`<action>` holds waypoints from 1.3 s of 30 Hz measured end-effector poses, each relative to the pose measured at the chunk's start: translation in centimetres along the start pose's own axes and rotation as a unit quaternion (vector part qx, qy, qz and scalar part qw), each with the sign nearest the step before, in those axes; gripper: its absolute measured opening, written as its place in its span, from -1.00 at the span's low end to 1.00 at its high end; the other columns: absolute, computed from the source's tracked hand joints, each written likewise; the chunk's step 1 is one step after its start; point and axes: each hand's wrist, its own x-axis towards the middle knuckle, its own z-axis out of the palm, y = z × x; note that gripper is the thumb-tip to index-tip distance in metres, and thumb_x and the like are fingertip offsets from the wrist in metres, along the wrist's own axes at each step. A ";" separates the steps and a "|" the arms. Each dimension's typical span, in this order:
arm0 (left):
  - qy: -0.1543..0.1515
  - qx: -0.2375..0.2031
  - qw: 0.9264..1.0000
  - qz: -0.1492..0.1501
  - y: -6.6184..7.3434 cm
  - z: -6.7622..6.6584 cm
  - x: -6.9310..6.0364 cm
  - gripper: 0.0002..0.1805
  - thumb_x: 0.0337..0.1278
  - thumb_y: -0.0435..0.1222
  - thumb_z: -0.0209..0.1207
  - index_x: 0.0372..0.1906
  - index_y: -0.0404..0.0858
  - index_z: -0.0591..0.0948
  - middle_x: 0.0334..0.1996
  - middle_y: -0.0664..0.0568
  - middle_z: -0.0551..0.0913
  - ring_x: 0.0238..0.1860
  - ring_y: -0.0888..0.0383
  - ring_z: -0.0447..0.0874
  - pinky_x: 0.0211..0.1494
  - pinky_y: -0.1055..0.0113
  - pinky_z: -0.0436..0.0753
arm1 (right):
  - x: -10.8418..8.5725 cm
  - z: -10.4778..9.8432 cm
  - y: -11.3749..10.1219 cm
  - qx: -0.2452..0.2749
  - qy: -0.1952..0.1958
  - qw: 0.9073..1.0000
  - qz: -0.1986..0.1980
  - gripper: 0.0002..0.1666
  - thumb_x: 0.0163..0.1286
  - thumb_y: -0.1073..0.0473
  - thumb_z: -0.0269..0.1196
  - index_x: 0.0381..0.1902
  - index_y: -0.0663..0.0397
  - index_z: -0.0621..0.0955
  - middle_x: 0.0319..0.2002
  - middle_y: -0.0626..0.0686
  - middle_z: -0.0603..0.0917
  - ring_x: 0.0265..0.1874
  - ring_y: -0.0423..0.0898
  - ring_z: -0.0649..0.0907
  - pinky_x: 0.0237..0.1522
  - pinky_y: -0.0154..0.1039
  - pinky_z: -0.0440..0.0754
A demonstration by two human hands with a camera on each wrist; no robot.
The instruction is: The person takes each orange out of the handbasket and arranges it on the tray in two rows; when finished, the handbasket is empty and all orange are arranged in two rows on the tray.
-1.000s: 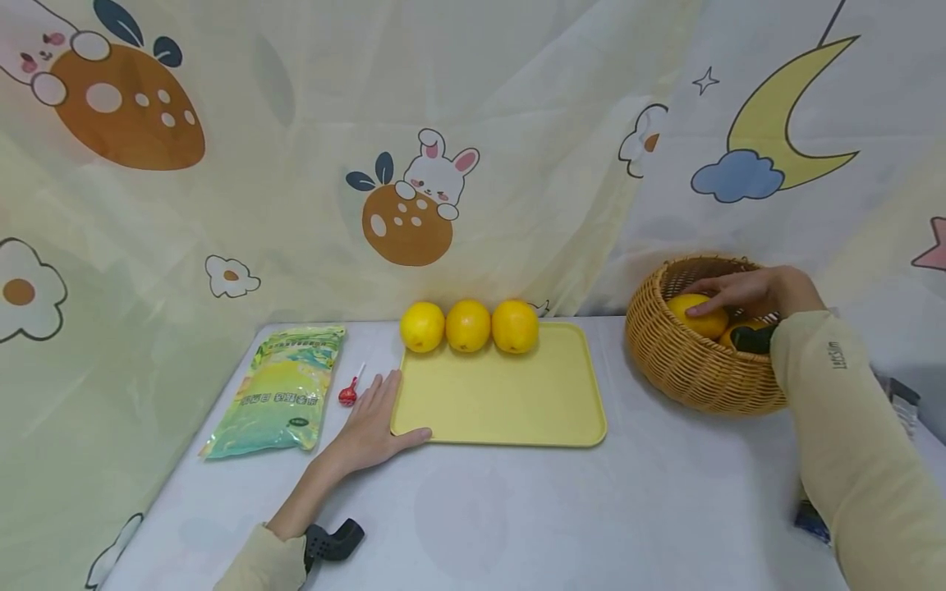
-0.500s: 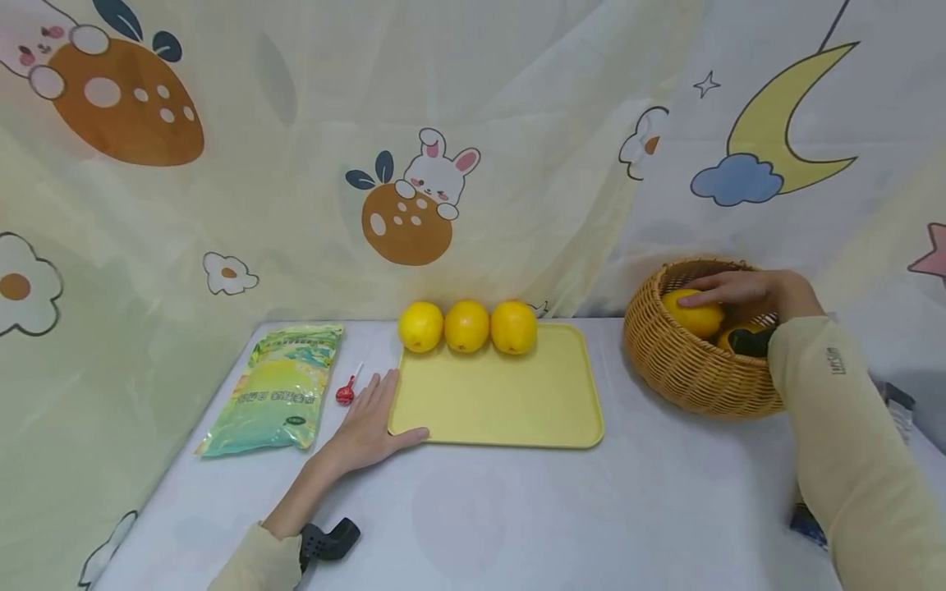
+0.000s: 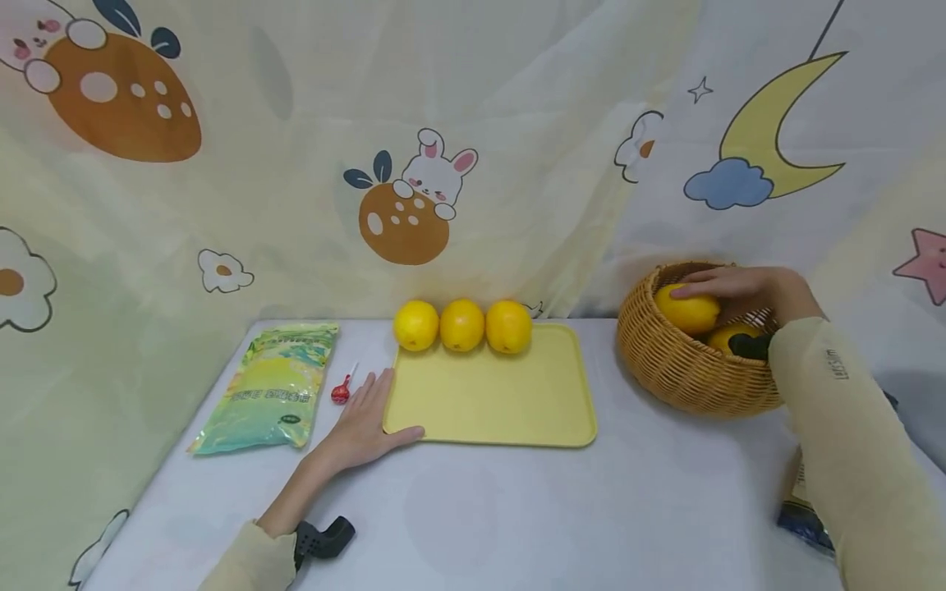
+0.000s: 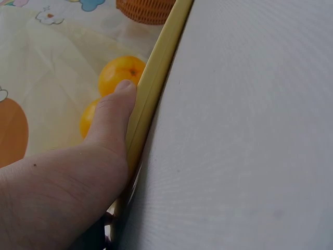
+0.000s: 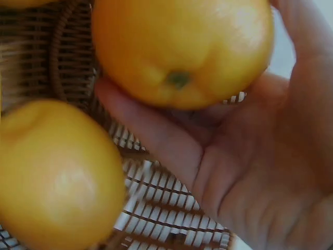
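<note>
The right hand [image 3: 746,286] grips an orange [image 3: 687,312] at the left side of the mouth of a wicker basket [image 3: 687,373], its fingers and thumb curled about the fruit. In the head view the orange looks slightly longer than wide, its long axis running left to right with the right end dipping a little. A greenish stem scar faces the right wrist camera. Whether the orange touches the rim cannot be told. A second orange [image 3: 724,335] lies lower in the basket, near and right of the gripped one.

The left hand [image 3: 364,431] lies spread at the near left corner of a yellow tray [image 3: 495,402], fingers straight along the left edge, thumb apart along the near edge. The tray's long axis runs left to right. Three oranges [image 3: 462,325] stand in a row at its far edge.

On the counter [image 3: 458,517], left of the tray, a green-yellow bag [image 3: 259,406] points lengthwise from near left to far right; dark characters cross its middle, too blurred to read. Beside it a red lollipop [image 3: 341,394] points its stick to the far side. The right sleeve [image 3: 835,410] bears small dark lettering, apparently starting "Lets".
</note>
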 end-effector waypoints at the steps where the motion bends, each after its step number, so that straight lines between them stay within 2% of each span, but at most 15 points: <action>1: -0.004 -0.002 1.000 0.000 0.0 0.0 0.0 0.26 -0.01 0.36 0.16 0.55 -0.30 -0.15 0.57 -0.19 -0.12 0.57 -0.23 -0.27 0.55 -0.22 -0.13 | -0.2 0.0 -0.2 0.003 -0.005 1.000 -0.001 -0.04 0.51 -0.26 -0.13 0.50 0.30 -0.13 0.42 0.37 0.06 0.29 0.16 0.35 0.25 0.01 0.54; 6: -0.008 -0.006 1.000 -0.001 0.1 0.1 -0.1 0.26 -0.01 0.36 0.16 0.55 -0.30 -0.14 0.57 -0.19 -0.13 0.57 -0.23 -0.27 0.55 -0.22 -0.14 | -1.3 -0.5 -1.5 0.015 -0.023 0.999 -0.026 -0.23 0.54 -0.22 -0.19 0.44 0.18 0.00 0.31 0.25 0.21 0.23 0.09 0.40 0.25 -0.03 0.51; 9: -0.004 -0.003 1.000 -0.001 0.1 0.1 0.0 0.25 -0.01 0.35 0.16 0.55 -0.31 -0.14 0.57 -0.19 -0.13 0.57 -0.22 -0.27 0.56 -0.21 -0.14 | -2.1 -0.9 -2.4 0.011 -0.009 0.998 -0.055 -0.31 0.56 -0.16 -0.19 0.42 0.17 0.07 0.24 0.20 0.33 0.19 0.05 0.45 0.21 -0.07 0.54; 11: -0.007 0.000 1.000 -0.002 0.0 0.2 0.0 0.26 -0.01 0.35 0.16 0.55 -0.31 -0.15 0.57 -0.18 -0.14 0.57 -0.22 -0.28 0.56 -0.20 -0.14 | -2.7 -1.1 -2.8 0.011 0.012 0.997 -0.074 -0.35 0.57 -0.14 -0.20 0.40 0.16 0.13 0.18 0.16 0.40 0.15 0.02 0.50 0.17 -0.09 0.57; 14: -0.010 0.001 1.000 -0.001 0.0 0.2 0.0 0.26 -0.01 0.36 0.16 0.55 -0.31 -0.15 0.57 -0.18 -0.14 0.57 -0.22 -0.28 0.56 -0.20 -0.14 | -3.6 -1.4 -3.2 0.021 0.061 0.992 -0.107 -0.48 0.58 -0.11 -0.19 0.32 0.03 0.27 0.04 0.04 0.52 0.01 -0.08 0.57 0.06 -0.17 0.63; 17: -0.008 0.000 1.000 0.000 0.1 0.1 0.1 0.26 -0.01 0.35 0.16 0.55 -0.31 -0.14 0.57 -0.19 -0.14 0.57 -0.22 -0.27 0.56 -0.20 -0.13 | -4.0 -1.4 -3.8 0.045 0.107 0.981 -0.157 -0.61 0.60 -0.05 -0.22 0.22 -0.07 0.35 -0.10 -0.06 0.56 -0.14 -0.15 0.58 -0.06 -0.27 0.64; 20: -0.004 0.000 1.000 0.001 0.2 0.0 0.1 0.25 -0.01 0.34 0.17 0.55 -0.31 -0.13 0.57 -0.18 -0.13 0.57 -0.22 -0.27 0.56 -0.20 -0.13 | -3.9 -1.0 -4.9 0.085 0.149 0.969 -0.180 -0.66 0.60 -0.02 -0.19 0.21 -0.14 0.35 -0.14 -0.13 0.56 -0.20 -0.19 0.58 -0.11 -0.33 0.65; 23: -0.005 0.000 1.000 0.001 0.2 -0.1 0.1 0.25 -0.01 0.34 0.17 0.55 -0.31 -0.13 0.57 -0.18 -0.13 0.57 -0.22 -0.27 0.56 -0.20 -0.13 | -3.4 -0.4 -6.6 0.148 0.181 0.959 -0.163 -0.58 0.56 -0.10 -0.10 0.27 -0.13 0.30 -0.11 -0.16 0.54 -0.19 -0.23 0.59 -0.13 -0.36 0.66; 28: -0.004 0.002 1.000 0.002 0.1 -0.1 0.0 0.25 -0.01 0.35 0.17 0.55 -0.31 -0.13 0.57 -0.18 -0.13 0.57 -0.22 -0.27 0.56 -0.19 -0.13 | -2.5 1.3 -9.8 0.232 0.199 0.945 -0.118 -0.35 0.45 -0.25 0.02 0.33 -0.10 0.20 0.00 -0.13 0.39 -0.11 -0.25 0.54 -0.10 -0.35 0.68; 31: -0.002 0.001 1.000 0.003 0.1 -0.2 0.0 0.25 -0.01 0.34 0.17 0.55 -0.31 -0.13 0.57 -0.18 -0.12 0.57 -0.22 -0.26 0.56 -0.19 -0.12 | -2.2 2.6 -11.6 0.229 0.211 0.943 -0.114 -0.20 0.41 -0.31 0.04 0.44 -0.12 0.13 0.05 -0.12 0.33 -0.02 -0.16 0.48 -0.09 -0.35 0.67; 33: -0.003 0.000 1.000 0.003 0.1 -0.2 0.0 0.26 -0.01 0.34 0.17 0.55 -0.31 -0.13 0.57 -0.18 -0.13 0.57 -0.22 -0.27 0.56 -0.19 -0.13 | -2.1 3.4 -12.6 0.222 0.210 0.945 -0.120 -0.15 0.40 -0.33 0.03 0.51 -0.21 0.06 0.10 -0.14 0.30 0.06 -0.09 0.41 -0.08 -0.34 0.66; 37: -0.007 0.000 1.000 0.001 0.1 -0.1 0.1 0.26 -0.01 0.35 0.17 0.55 -0.31 -0.15 0.58 -0.18 -0.14 0.58 -0.22 -0.29 0.57 -0.19 -0.14 | -1.5 4.8 -14.3 0.224 0.183 0.947 -0.141 -0.17 0.45 -0.30 -0.03 0.55 -0.43 -0.07 0.32 -0.08 0.17 0.17 -0.01 0.30 -0.06 -0.31 0.66; 39: -0.009 -0.003 1.000 0.001 0.2 -0.1 0.1 0.26 -0.01 0.34 0.17 0.55 -0.31 -0.15 0.58 -0.18 -0.14 0.58 -0.21 -0.29 0.57 -0.19 -0.15 | -1.1 5.6 -14.8 0.230 0.174 0.946 -0.150 -0.20 0.47 -0.28 -0.06 0.55 -0.46 -0.08 0.38 -0.03 0.10 0.17 0.00 0.30 -0.05 -0.28 0.67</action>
